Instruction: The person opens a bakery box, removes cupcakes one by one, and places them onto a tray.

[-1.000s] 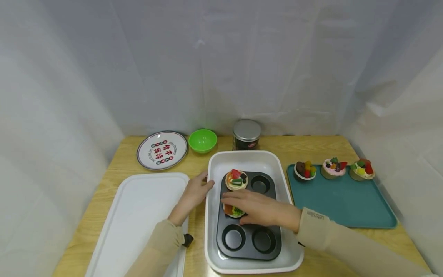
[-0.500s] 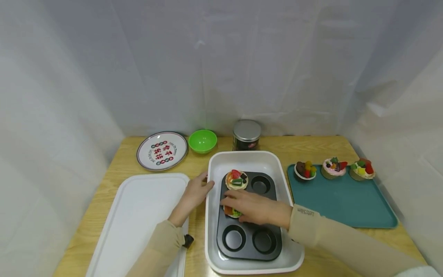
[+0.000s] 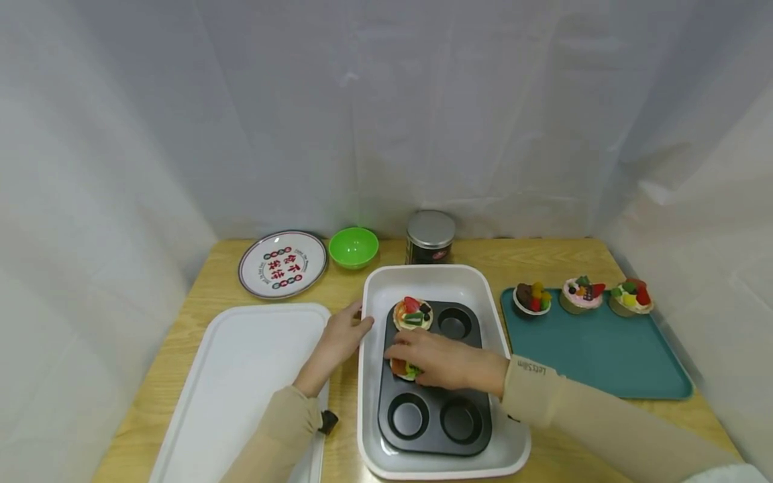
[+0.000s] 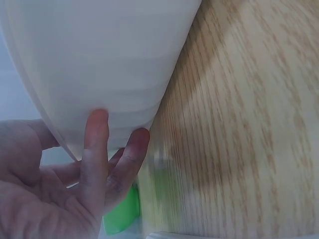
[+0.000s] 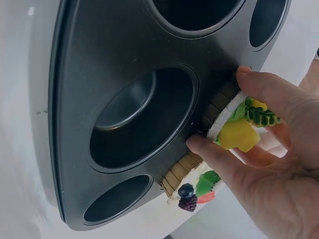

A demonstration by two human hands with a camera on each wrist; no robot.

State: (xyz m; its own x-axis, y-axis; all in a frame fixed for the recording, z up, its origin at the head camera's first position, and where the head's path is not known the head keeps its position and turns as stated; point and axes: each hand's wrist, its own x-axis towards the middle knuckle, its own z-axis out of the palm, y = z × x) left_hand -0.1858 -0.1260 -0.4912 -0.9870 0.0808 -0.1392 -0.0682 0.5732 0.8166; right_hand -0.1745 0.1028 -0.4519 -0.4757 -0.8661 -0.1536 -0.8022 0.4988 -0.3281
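A deep white plastic tub [image 3: 366,416] holds a dark muffin tin [image 3: 436,444]. My left hand [image 3: 341,335] grips the tub's left wall, thumb over the rim and fingers against the outside, as the left wrist view shows. Over the tin's middle-left cup, my right hand [image 3: 447,362] pinches a fruit-topped cupcake [image 5: 234,132] between thumb and fingers. Its brown pleated case sits in the cup, and the hand partly covers it in the head view. Another fruit-topped cupcake [image 3: 413,313] sits in the far-left cup. The two near cups show bare metal.
A teal tray [image 3: 598,355] on the right carries several cupcakes [image 3: 582,294] along its far edge. To the left lies a white board [image 3: 253,376]. A printed plate [image 3: 282,265], green bowl [image 3: 353,247] and silver-lidded tin [image 3: 431,231] stand at the back.
My right hand has shifted slightly left, and its fingers have drawn closer around the middle-left cupcake. The left hand stays on the tub's rim.
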